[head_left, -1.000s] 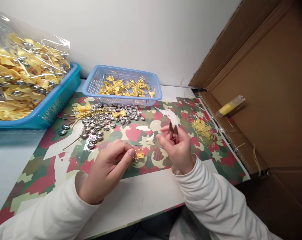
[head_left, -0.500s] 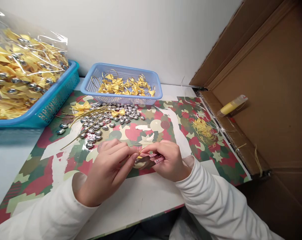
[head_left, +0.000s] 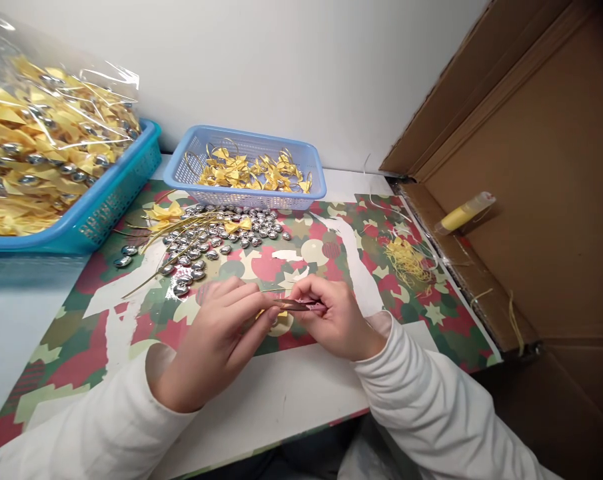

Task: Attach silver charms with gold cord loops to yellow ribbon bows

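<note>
The right hand (head_left: 338, 323) is closed around a small pair of dark metal snips (head_left: 294, 305), blades pointing toward the left hand (head_left: 216, 340), whose thumb and fingertips pinch a tiny yellow ribbon bow (head_left: 280, 315) just under the blade tips; the two hands almost touch there.

Around that pinch, the largest thing is the brown cardboard box (head_left: 541, 173), standing open well to the right, its flap edge running along the table's right side. Under the hands lies the red, green and cream patterned paper mat (head_left: 131, 320), with a bare white strip of tabletop (head_left: 281, 393) between the wrists and the near edge. Far to the left sits a teal plastic basket (head_left: 106, 207) holding a clear bag (head_left: 46, 133) packed with yellow bows and silver beads. Straight beyond the grip stands a light blue plastic basket (head_left: 246, 193) with loose yellow bows on gold loops. Between it and the hands spreads a scatter of silver beads (head_left: 216, 237). Beyond and to the right lies a heap of yellow thread trimmings (head_left: 406, 260).
</note>
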Motion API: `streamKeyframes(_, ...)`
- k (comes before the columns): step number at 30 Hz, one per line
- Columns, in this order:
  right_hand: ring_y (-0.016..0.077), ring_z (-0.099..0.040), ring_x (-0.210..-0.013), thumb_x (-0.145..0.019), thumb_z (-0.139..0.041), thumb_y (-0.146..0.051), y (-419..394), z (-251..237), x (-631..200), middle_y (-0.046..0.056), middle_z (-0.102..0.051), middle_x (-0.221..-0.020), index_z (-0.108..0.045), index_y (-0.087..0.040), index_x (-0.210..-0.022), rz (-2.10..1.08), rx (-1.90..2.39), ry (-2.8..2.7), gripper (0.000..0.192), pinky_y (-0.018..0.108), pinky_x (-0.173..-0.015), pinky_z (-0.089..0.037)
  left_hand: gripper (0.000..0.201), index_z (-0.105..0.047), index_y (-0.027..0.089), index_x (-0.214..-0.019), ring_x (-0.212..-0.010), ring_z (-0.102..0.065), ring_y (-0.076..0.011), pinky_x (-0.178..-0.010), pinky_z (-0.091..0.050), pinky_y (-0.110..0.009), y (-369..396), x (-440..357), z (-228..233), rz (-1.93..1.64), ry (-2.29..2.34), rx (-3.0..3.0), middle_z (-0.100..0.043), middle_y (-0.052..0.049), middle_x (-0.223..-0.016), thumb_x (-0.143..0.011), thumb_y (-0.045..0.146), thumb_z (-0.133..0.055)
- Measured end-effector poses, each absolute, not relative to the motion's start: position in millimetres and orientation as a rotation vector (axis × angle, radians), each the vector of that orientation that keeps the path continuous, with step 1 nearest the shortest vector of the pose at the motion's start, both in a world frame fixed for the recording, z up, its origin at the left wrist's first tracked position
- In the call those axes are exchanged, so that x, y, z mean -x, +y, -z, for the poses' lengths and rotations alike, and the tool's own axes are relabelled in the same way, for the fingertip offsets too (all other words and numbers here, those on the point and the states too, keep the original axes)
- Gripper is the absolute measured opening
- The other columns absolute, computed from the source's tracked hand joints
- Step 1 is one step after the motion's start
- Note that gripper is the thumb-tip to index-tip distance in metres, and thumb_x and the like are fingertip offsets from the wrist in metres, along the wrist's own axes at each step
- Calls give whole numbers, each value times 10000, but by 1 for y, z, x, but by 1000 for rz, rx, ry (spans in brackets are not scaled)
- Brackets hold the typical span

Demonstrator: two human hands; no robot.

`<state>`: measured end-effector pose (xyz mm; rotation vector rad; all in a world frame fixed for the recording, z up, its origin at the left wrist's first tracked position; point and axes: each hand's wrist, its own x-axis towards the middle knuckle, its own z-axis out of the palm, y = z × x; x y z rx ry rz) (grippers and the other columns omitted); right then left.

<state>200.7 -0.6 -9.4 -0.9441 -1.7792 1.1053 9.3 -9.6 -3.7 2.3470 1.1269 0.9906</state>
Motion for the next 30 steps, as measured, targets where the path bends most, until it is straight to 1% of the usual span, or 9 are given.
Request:
streamKeyframes(4,65,-358,-513,-871,-623,-314,3,6,-204,-65,-428,-622,-529,-196,-816,-1325,957,-1502,160,204,-478,-324,237,-607,212,-744,-600,-437,-158,-585,-326,-287,-9,-11,0,-991,1168,-2110,-530,26,-589,-941,198,-478)
streamKeyframes(7,62,-302,-501,-854,-655,-427,13,3,-214,-77,-361,-597,-473,-206,-735,-1185,1023,-1135,310,208,-463,-285,284,-588,214,-690,-577,-459,-151,-554,-349,-277,-10,-12,-3,-991,1194,-1876,-533,20,-594,-944,262,-470)
streamKeyframes(11,49,-162,-455,-761,-728,-482,26,3,-222,-108,-199,-532,-308,-217,-600,-1116,1112,-735,522,228,-432,-192,303,-607,217,-667,-528,-424,-138,-489,-342,-257,-12,-13,-3,-1026,1191,-1534,-482,21,-569,-923,353,-522)
streamKeyframes(13,45,-187,-461,-700,-779,-456,27,4,-222,-108,-227,-552,-396,-211,-629,-1133,1185,-713,461,228,-442,-210,299,-625,211,-663,-575,-442,-137,-497,-362,-239,-12,-13,-2,-1066,1189,-1402,-504,9,-624,-902,382,-570)
streamKeyframes(15,46,-231,-481,-662,-811,-404,26,6,-219,-105,-276,-586,-538,-197,-763,-1152,1239,-770,357,222,-465,-247,267,-655,201,-699,-631,-463,-132,-515,-394,-210,-10,-11,0,-1141,1183,-1219,-519,1,-687,-876,399,-621)
streamKeyframes(17,48,-241,-492,-672,-800,-384,24,9,-217,-104,-300,-604,-608,-194,-939,-1211,1255,-817,380,220,-477,-255,234,-669,187,-750,-585,-429,-102,-482,-386,-174,-6,-10,0,-1186,1137,-923,-465,19,-667,-874,383,-637)
streamKeyframes(19,51,-227,-493,-711,-760,-395,23,10,-217,-102,-301,-600,-627,-186,-1010,-1275,1254,-829,389,222,-472,-237,220,-654,169,-771,-479,-336,-63,-408,-332,-146,-2,-10,-1,-1173,1054,-606,-377,52,-618,-918,318,-584)
streamKeyframes(23,55,-238,-500,-746,-724,-372,22,14,-218,-93,-319,-598,-651,-173,-959,-1301,1254,-901,300,224,-476,-229,315,-602,152,-756,-385,-302,-29,-337,-295,-126,4,-12,-8,-1154,959,-288,-359,65,-602,-1000,239,-423)
streamKeyframes(30,49,-261,-499,-736,-739,-371,19,16,-216,-74,-372,-630,-641,-168,-851,-1271,1259,-977,253,216,-468,-236,401,-538,152,-719,-314,-314,-10,-281,-227,-94,5,-11,-14,-1126,784,-96,-364,72,-569,-1038,240,-312)
